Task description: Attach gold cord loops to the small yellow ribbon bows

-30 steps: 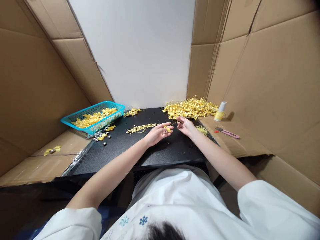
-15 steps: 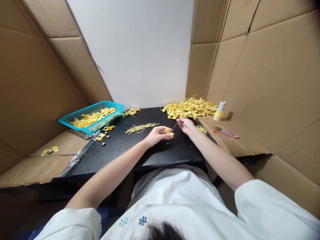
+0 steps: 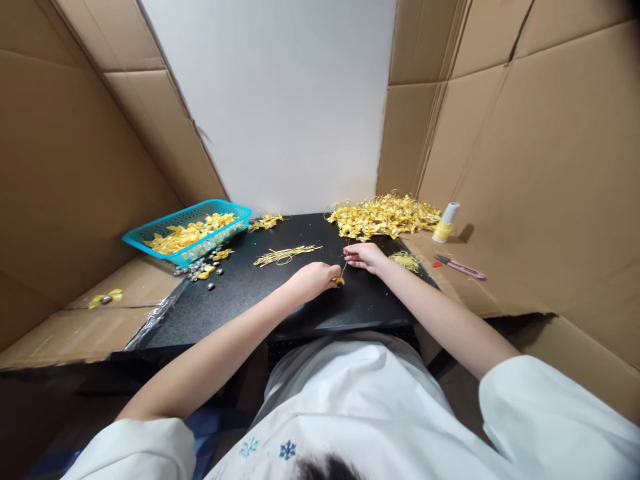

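Note:
My left hand is closed on a small yellow ribbon bow, mostly hidden under the fingers. A thin gold cord runs up from the bow to my right hand, whose fingertips are pinched on it. Left of my hands, a bundle of gold cords lies on the black table top. Behind my right hand is a large heap of yellow ribbon bows with cord loops.
A blue basket of yellow bows stands left, with silver beads before it. One bow lies on cardboard. On the right are yellow cord scraps, a white cone with yellow thread and pink-handled snips. Cardboard walls flank the table.
My left hand has turned over so its back faces up, and the bow now points down. My right hand has come lower and a little left along the cord. The view has shifted slightly.

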Demonstrator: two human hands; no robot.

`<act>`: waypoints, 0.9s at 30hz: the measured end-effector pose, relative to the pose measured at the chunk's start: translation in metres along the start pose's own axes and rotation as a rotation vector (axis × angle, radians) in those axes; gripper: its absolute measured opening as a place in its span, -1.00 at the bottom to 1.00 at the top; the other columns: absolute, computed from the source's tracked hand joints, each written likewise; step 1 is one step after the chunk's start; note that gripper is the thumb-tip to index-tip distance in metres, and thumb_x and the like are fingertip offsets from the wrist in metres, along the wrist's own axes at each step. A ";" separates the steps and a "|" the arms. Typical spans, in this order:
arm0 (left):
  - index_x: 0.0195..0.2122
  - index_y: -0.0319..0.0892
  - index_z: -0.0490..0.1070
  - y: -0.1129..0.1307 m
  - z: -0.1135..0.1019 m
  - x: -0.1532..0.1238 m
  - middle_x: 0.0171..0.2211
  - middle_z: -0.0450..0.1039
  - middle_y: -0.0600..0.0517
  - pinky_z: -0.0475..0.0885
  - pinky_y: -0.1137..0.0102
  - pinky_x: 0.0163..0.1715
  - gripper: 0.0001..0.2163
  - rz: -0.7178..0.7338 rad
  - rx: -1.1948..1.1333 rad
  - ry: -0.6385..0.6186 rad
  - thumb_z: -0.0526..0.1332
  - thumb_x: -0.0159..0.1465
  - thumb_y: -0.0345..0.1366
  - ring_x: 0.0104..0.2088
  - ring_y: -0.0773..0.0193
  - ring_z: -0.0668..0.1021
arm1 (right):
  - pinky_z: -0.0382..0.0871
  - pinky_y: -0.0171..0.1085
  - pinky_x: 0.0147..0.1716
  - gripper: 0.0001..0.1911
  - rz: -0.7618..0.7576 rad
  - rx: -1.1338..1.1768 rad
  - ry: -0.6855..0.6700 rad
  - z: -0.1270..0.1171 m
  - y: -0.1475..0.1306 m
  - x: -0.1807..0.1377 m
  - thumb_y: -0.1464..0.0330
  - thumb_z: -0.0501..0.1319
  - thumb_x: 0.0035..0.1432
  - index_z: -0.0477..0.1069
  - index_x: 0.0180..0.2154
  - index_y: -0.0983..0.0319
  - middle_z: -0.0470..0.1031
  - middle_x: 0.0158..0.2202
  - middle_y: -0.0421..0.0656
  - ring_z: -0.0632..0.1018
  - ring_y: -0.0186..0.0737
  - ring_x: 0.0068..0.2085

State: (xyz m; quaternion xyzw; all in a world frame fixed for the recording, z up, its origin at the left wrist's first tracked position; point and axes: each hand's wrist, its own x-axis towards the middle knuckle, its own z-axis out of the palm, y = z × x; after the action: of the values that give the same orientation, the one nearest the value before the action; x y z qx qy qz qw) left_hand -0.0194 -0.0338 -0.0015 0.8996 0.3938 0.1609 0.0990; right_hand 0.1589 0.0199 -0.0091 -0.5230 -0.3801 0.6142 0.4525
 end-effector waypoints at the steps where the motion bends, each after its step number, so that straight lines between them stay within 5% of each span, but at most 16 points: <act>1: -0.40 -0.12 0.42 0.003 0.000 0.001 -0.48 0.47 -0.02 0.31 0.41 -0.33 -0.94 0.014 0.033 -0.025 0.30 0.14 -0.38 -0.39 0.11 0.55 | 0.41 -0.50 -0.67 -0.82 -0.001 -0.043 0.009 0.002 0.000 0.001 0.60 0.27 0.08 0.40 -0.53 0.32 0.46 -0.65 -0.20 0.47 -0.44 -0.66; 5: -0.39 -0.15 0.45 0.019 -0.002 0.003 -0.41 0.48 -0.06 0.31 0.41 -0.33 -0.90 0.095 0.168 -0.089 0.33 0.15 -0.27 -0.33 0.11 0.56 | 0.32 -0.48 -0.79 -0.78 -0.006 -0.144 0.011 0.009 -0.001 0.007 0.61 0.35 -0.07 0.38 -0.60 0.30 0.36 -0.76 -0.22 0.40 -0.39 -0.74; 10: -0.24 -0.16 0.49 0.025 -0.011 -0.002 -0.29 0.51 -0.06 0.37 0.40 -0.25 -0.69 0.125 0.281 -0.073 0.25 0.20 -0.01 -0.20 0.12 0.55 | 0.32 -0.45 -0.75 -0.76 -0.142 -0.542 0.038 0.016 0.001 0.017 0.52 0.36 -0.04 0.37 -0.64 0.30 0.31 -0.80 -0.23 0.39 -0.38 -0.74; 15: -0.17 -0.14 0.51 -0.046 -0.040 -0.018 -0.15 0.52 -0.06 0.39 0.34 -0.17 -0.80 -0.173 0.395 0.045 0.22 0.22 -0.24 -0.09 0.09 0.51 | 0.40 -0.38 -0.56 -0.85 -0.285 -0.776 0.103 0.014 0.004 0.030 0.40 0.32 0.06 0.48 -0.51 0.31 0.39 -0.70 -0.20 0.46 -0.34 -0.63; 19: -0.25 -0.17 0.56 -0.110 -0.051 -0.040 -0.21 0.51 -0.08 0.39 0.27 -0.09 -0.78 -0.207 0.299 0.040 0.27 0.16 -0.16 -0.17 0.12 0.51 | 0.44 -0.28 -0.18 -0.84 -0.544 -1.022 0.177 0.023 0.002 0.032 0.37 0.33 0.06 0.55 -0.27 0.29 0.55 -0.23 -0.07 0.56 -0.21 -0.22; 24: -0.22 -0.05 0.60 -0.126 -0.041 -0.059 -0.06 0.47 -0.07 0.33 0.16 0.02 -0.76 -0.047 0.237 0.192 0.17 0.25 -0.12 -0.05 0.09 0.43 | 0.34 -0.21 0.01 -0.81 -0.793 -1.391 -0.145 0.071 -0.003 0.035 0.31 0.33 0.10 0.56 -0.21 0.19 0.49 -0.02 -0.09 0.43 -0.11 0.05; 27: -0.24 -0.01 0.61 -0.126 -0.036 -0.062 -0.04 0.48 -0.05 0.32 0.15 0.02 -0.77 -0.038 0.220 0.220 0.18 0.25 -0.12 -0.04 0.09 0.41 | 0.31 -0.18 0.00 -0.82 -0.762 -1.514 -0.159 0.098 -0.004 0.041 0.30 0.29 0.16 0.56 -0.18 0.17 0.50 -0.03 -0.08 0.42 -0.07 0.07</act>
State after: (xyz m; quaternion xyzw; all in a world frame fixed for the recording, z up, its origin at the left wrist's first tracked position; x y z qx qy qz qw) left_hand -0.1569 0.0067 -0.0191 0.8742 0.4347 0.2125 -0.0407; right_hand 0.0608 0.0614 -0.0012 -0.4762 -0.8692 0.0350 0.1287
